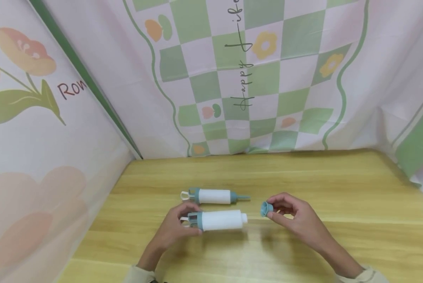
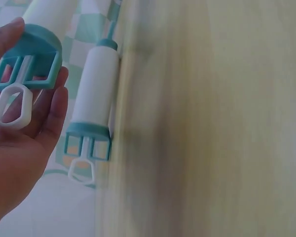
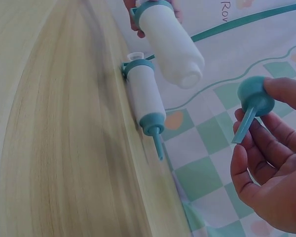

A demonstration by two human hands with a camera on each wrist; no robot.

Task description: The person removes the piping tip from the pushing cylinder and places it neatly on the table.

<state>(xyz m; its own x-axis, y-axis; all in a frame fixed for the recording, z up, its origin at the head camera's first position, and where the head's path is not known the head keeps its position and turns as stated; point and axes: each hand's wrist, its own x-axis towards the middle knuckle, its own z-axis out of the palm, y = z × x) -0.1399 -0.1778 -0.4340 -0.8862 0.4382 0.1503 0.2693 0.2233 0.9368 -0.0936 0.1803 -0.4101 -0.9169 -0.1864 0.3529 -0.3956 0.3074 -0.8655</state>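
My left hand (image 1: 175,225) grips a large white plastic syringe (image 1: 222,220) by its teal collar, thumb and fingers on either side. The barrel points right, and its bare white tip shows no nozzle. Behind the collar sticks out a white plunger ring (image 2: 13,106). Between thumb and fingers my right hand (image 1: 304,222) pinches a teal nozzle (image 3: 256,96), with its wide mouth facing the held syringe, a short gap away. A narrow spout (image 3: 244,124) shows on the nozzle in the right wrist view.
A second white syringe (image 1: 215,196) lies on the wooden table (image 1: 321,181) just beyond the held one, its teal nozzle (image 1: 241,197) fitted and pointing right. Patterned cloth (image 1: 232,86) hangs behind the table, and more cloth (image 1: 31,149) hangs at the left.
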